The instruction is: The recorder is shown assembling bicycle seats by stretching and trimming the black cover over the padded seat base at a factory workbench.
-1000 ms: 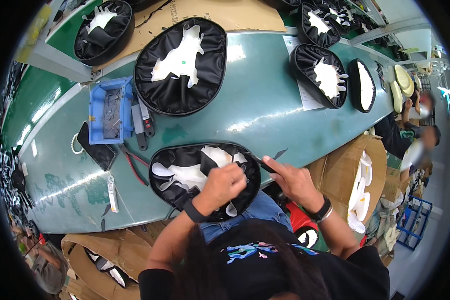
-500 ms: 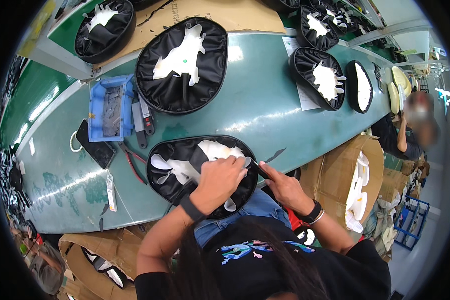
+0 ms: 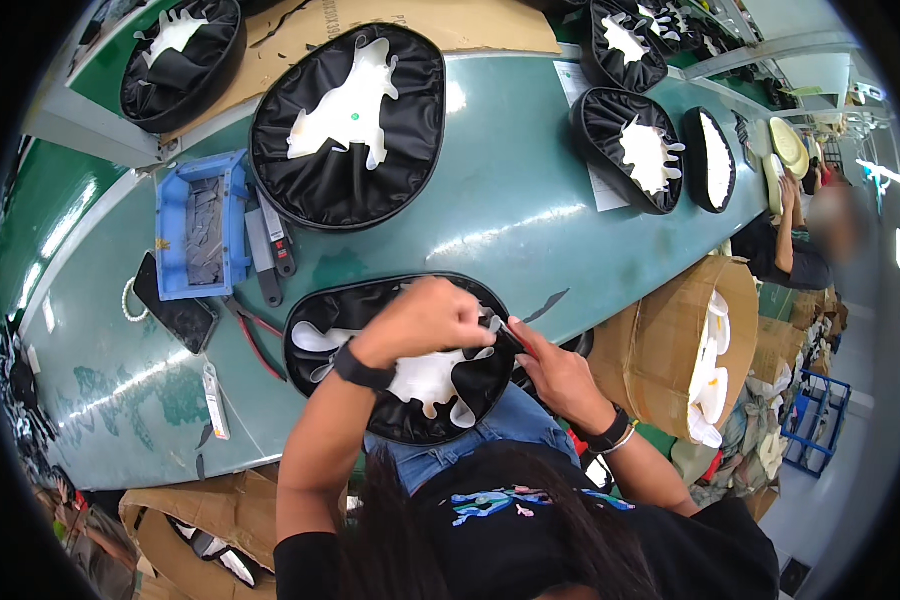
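Observation:
A rounded pad (image 3: 425, 385) with a gathered black leather-like cover and a white inner face rests across my lap and the table's near edge. Above its right half my left hand (image 3: 430, 320) is closed, fingertips beside a pale tab at the pad's right rim. Whatever it pinches is hidden. My right hand (image 3: 565, 380) is wrapped round a slim black and red hand tool (image 3: 522, 343), its tip pointing at that same rim. Which kind of tool it is, I cannot make out. A black scrap (image 3: 548, 304) lies just beyond the rim.
A larger black pad (image 3: 355, 185) lies ahead, near a blue bin (image 3: 167, 240), a grey cutter (image 3: 260, 255), red-handled pliers (image 3: 260, 340) and a phone (image 3: 175, 305). More pads (image 3: 610, 165) stand at far right. A cardboard box (image 3: 640, 345) sits to my right; another person (image 3: 790, 245) works beyond.
My left hand has lifted slightly from the pad and curled tighter. The black flap over the pad's middle no longer shows, and more white is visible. My right hand has turned its tool slightly.

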Demonstrator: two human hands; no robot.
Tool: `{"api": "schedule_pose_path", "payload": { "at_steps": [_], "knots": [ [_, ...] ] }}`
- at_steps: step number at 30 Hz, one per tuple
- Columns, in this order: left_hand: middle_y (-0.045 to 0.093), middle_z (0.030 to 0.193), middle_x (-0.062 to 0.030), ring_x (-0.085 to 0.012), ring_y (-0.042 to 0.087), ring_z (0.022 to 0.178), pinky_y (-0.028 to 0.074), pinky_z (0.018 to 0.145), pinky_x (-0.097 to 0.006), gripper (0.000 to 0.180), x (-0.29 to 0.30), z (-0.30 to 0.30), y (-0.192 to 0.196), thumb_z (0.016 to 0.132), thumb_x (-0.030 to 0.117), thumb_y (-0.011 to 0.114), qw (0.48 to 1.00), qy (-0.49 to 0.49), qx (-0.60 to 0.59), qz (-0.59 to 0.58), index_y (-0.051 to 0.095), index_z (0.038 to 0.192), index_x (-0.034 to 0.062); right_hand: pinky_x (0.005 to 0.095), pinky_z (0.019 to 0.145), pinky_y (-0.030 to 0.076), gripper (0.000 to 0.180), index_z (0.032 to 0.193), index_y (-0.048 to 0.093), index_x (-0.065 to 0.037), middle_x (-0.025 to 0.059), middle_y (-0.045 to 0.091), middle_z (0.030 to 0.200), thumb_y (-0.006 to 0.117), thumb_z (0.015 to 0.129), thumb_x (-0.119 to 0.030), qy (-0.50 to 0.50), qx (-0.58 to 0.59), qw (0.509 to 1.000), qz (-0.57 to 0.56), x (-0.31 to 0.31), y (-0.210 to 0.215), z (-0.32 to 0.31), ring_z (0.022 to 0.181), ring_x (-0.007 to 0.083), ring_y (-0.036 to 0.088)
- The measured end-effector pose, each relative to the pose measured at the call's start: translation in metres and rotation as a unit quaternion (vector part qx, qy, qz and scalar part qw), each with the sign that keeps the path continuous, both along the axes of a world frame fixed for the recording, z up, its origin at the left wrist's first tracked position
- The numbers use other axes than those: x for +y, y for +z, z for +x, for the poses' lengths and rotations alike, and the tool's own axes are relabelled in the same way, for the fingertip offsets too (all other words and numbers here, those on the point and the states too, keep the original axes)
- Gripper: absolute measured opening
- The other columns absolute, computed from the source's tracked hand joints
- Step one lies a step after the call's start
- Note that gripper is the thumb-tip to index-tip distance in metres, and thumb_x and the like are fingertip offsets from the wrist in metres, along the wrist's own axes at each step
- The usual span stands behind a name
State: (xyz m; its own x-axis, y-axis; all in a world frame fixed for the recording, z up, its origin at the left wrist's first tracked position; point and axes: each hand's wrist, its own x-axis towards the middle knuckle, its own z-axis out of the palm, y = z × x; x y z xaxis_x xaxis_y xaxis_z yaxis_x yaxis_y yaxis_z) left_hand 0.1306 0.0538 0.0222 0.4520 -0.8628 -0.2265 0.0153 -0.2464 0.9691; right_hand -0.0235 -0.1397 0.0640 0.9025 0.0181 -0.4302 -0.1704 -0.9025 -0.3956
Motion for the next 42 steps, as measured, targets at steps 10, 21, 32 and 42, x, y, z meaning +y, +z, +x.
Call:
{"api": "schedule_pose_path", "payload": {
  "at_steps": [10,21,32,42],
  "knots": [
    [0.060,0.074,-0.0106,-0.0232,0.062,0.067,0.047,0.056,-0.034,0.032,-0.008,-0.037,-0.001,0.076,0.026,0.074,0.896,0.040,-0.382,0.221,0.056,0.090,0.0032,0.0498,0.063,0.049,0.052,0.138,0.039,-0.021,0.0191,0.066,0.093,0.056,0.090,-0.015,-0.058,-0.002,0.997,0.051,-0.003,0.004,0.001,0.078,0.0410,0.063],
    [0.056,0.072,-0.0062,-0.0267,0.055,0.071,0.042,0.061,-0.037,0.022,-0.019,-0.012,-0.004,0.088,0.025,0.060,0.951,0.054,-0.259,-0.159,0.062,0.082,0.0035,0.0491,0.060,0.049,0.053,0.139,0.039,-0.019,0.0193,0.065,0.085,0.056,0.089,-0.015,-0.004,0.007,0.998,0.069,-0.015,0.001,0.007,0.072,0.0411,0.062],
    [0.047,0.059,-0.0044,-0.0170,0.046,0.055,0.035,0.051,-0.029,0.027,-0.018,-0.015,0.002,0.082,0.031,0.068,0.938,0.150,-0.308,-0.054,0.057,0.078,0.0070,0.0450,0.047,0.046,0.059,0.143,0.036,-0.018,0.0148,0.056,0.071,0.058,0.088,-0.016,-0.019,-0.015,0.997,-0.073,0.013,0.005,-0.031,0.054,0.0349,0.057],
    [0.059,0.060,-0.0057,-0.0205,0.051,0.080,0.032,0.078,-0.037,0.036,-0.026,-0.024,-0.007,0.055,0.037,0.080,0.882,-0.129,-0.447,0.072,0.067,0.059,0.0044,0.0483,0.050,0.046,0.055,0.141,0.035,-0.015,0.0178,0.062,0.074,0.056,0.090,-0.016,-0.097,-0.003,0.995,-0.031,0.034,0.003,-0.043,0.059,0.0374,0.060]
  ]
}}
